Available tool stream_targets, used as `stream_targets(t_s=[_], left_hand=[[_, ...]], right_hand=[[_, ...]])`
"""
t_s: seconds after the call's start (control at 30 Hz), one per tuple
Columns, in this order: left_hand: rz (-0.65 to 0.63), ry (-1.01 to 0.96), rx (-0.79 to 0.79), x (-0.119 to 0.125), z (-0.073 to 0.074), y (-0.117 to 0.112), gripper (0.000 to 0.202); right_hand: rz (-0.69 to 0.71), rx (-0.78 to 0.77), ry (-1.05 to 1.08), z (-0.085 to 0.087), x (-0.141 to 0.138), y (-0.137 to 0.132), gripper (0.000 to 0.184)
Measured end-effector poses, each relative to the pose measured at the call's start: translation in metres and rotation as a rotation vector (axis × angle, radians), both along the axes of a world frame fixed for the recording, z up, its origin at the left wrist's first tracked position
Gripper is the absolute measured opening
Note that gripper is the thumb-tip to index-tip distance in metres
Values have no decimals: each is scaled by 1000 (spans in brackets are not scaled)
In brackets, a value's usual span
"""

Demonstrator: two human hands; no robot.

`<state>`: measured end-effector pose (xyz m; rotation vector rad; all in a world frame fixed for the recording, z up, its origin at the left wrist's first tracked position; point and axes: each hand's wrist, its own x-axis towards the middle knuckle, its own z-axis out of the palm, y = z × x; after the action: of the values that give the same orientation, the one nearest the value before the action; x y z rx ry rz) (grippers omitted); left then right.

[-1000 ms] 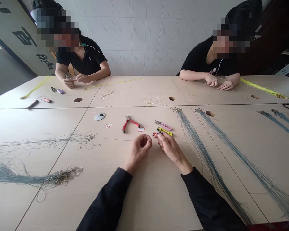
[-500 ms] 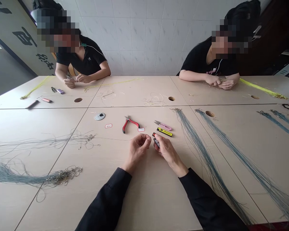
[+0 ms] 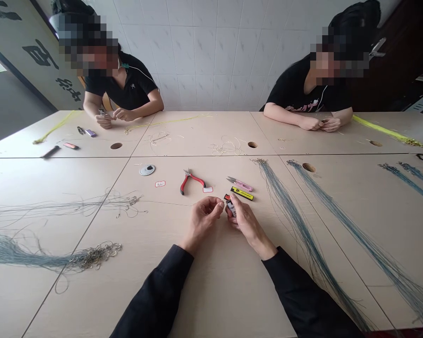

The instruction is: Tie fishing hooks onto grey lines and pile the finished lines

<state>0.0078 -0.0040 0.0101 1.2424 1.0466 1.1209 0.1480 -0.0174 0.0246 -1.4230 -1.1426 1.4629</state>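
Observation:
My left hand (image 3: 203,220) is closed in a pinch on the end of a thin fishing line (image 3: 167,203). That line runs off to the left, towards a loose group of fish hooks (image 3: 133,201) with fine snells. In my right hand (image 3: 247,221) a lighter (image 3: 231,207) is gripped, the thumb near its red top. The lighter's top is close to the left fingertips, with a small gap between the hands. I cannot make out a flame. Just beyond the hands lie a yellow lighter-like bar (image 3: 242,193), pink thread snips (image 3: 240,183) and red-handled pliers (image 3: 188,180).
A thick bundle of hooks on blue-grey line (image 3: 95,256) lies at left; two long bundles (image 3: 296,230) (image 3: 352,230) stretch along the right. A round metal disc (image 3: 147,170) and small labels (image 3: 160,184) lie ahead. Two people (image 3: 127,91) (image 3: 303,101) work across the table.
The lighter has turned slightly in my right hand, so more of its printed side shows. My left hand keeps its pinch. Across the table, the right-hand person's hands have shifted slightly.

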Motion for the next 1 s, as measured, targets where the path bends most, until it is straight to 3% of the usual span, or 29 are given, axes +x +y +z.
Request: stream_targets(t_s=[0.33, 0.7, 0.87, 1.0], left_hand=[[-9, 12, 5, 0, -2, 0, 19], [-22, 7, 12, 2, -4, 0, 21], [1, 17, 0, 0, -3, 0, 23], [5, 2, -12, 0, -1, 0, 24]], right_hand=[[-27, 21, 45, -11, -3, 5, 42], [-28, 24, 20, -18, -3, 5, 43], [-118, 29, 64, -12, -3, 2, 48], [-161, 165, 41, -9, 0, 1, 44]])
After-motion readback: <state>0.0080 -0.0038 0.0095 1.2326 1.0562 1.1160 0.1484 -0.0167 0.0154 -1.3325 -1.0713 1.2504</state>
